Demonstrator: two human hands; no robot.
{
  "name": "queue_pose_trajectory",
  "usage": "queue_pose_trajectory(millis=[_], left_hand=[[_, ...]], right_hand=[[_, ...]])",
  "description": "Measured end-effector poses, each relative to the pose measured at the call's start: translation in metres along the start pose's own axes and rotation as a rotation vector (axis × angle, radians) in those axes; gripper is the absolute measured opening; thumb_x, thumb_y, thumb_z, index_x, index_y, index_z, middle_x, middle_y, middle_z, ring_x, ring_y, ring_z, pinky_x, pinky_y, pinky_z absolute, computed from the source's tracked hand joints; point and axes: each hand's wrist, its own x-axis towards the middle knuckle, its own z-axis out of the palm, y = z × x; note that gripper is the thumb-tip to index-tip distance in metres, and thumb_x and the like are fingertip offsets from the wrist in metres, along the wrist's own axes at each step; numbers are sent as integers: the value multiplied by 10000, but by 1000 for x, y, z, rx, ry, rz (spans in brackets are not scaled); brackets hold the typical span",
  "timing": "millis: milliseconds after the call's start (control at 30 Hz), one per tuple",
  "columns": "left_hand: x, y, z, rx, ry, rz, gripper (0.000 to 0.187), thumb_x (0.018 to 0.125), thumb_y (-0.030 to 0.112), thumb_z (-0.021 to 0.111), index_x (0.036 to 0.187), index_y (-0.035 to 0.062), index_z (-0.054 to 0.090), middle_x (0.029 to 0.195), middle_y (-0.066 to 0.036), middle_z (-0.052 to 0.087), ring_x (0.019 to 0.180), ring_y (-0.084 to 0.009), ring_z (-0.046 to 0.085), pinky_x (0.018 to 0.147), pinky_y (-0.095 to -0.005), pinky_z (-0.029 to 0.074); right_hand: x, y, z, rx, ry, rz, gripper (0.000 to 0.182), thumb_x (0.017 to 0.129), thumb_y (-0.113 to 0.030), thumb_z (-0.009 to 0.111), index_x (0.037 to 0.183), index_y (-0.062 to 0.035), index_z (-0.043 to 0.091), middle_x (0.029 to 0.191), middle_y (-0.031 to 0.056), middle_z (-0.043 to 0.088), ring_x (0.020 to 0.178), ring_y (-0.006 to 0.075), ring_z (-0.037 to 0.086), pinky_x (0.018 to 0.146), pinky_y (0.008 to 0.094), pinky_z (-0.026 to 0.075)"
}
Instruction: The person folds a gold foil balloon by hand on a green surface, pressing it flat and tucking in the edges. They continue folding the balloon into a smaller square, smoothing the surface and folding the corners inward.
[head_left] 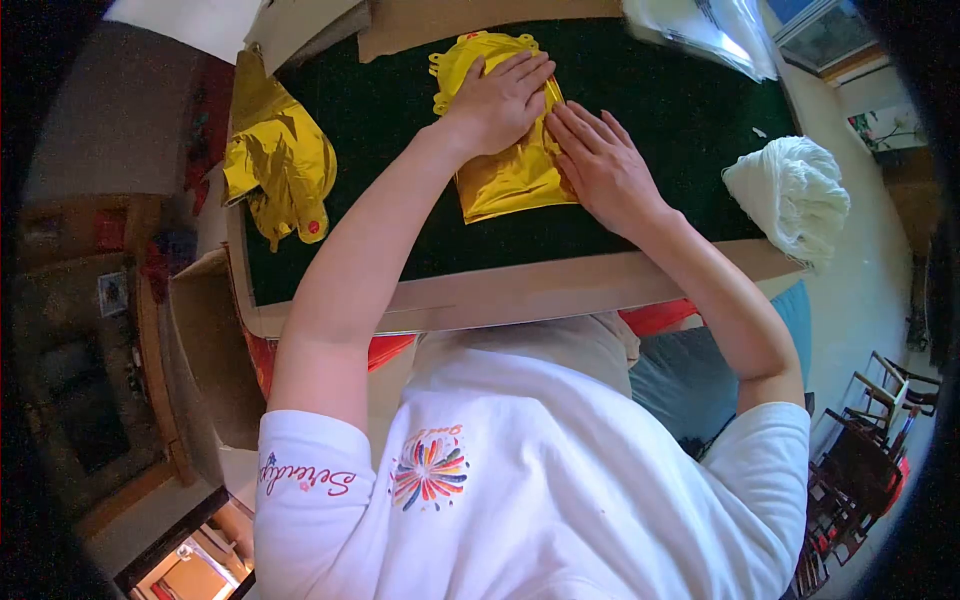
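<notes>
Both hands lie flat and spread on the gold foil (505,165) mid-tabletop (420,230): left hand (500,100) on top, right hand (600,165) at its right edge. Uneven pressing could crease or tear it, I judge.

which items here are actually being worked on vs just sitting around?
In hand:
- gold foil balloon, lying flat on the dark green mat
- left hand, pressed flat on it
- right hand, flat on its right edge

Lying about:
- crumpled gold foil, left edge of the mat
- white string bundle, right edge
- clear plastic bags, top right
</notes>
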Motion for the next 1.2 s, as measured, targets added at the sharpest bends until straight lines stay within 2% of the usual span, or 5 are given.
queue_pose_trajectory(millis=[400, 567, 667, 767, 1200], left_hand=[[-5, 0, 5, 92, -10, 28, 527, 999, 426, 219, 1480, 212, 233, 1547, 21, 203, 1419, -140, 196, 1156, -497, 98], [-6, -2, 9, 23, 60, 37, 517, 990, 380, 323, 1460, 166, 281, 1532, 3, 248, 1409, -162, 226, 1142, -498, 131], [-6, -2, 9, 8, 66, 55, 515, 990, 389, 324, 1453, 166, 295, 1527, 2, 258, 1407, -164, 231, 1144, -496, 125], [-6, -1, 10, 81, 32, 50, 528, 998, 422, 244, 1475, 196, 252, 1533, 17, 248, 1416, -139, 205, 1160, -481, 79], [-9, 4, -3, 2, -11, 20, 893, 809, 735, 417, 1479, 174, 231, 1537, -23, 227, 1421, -174, 193, 1155, -511, 77]], right_hand=[[0, 8, -9, 119, -15, -29, 423, 988, -252, 442, 1371, -72, 433, 1428, 119, 415, 1346, 253, 361, 1131, 414, 253], [-23, 23, -27, 517, 5, -18, 398, 900, -53, 507, 1297, -63, 525, 1379, 112, 473, 1320, 266, 402, 1125, 432, 257], [-38, 13, -46, 373, -68, -149, 429, 841, 7, 526, 1263, -63, 557, 1364, 98, 491, 1305, 256, 426, 1114, 453, 268], [-43, 9, -47, 313, -165, -154, 453, 822, -3, 543, 1271, -65, 551, 1364, 94, 490, 1303, 251, 428, 1104, 464, 282], [-25, 11, -46, 294, -174, -101, 472, 817, -1, 529, 1285, -52, 527, 1371, 101, 475, 1297, 263, 427, 1095, 467, 292]])
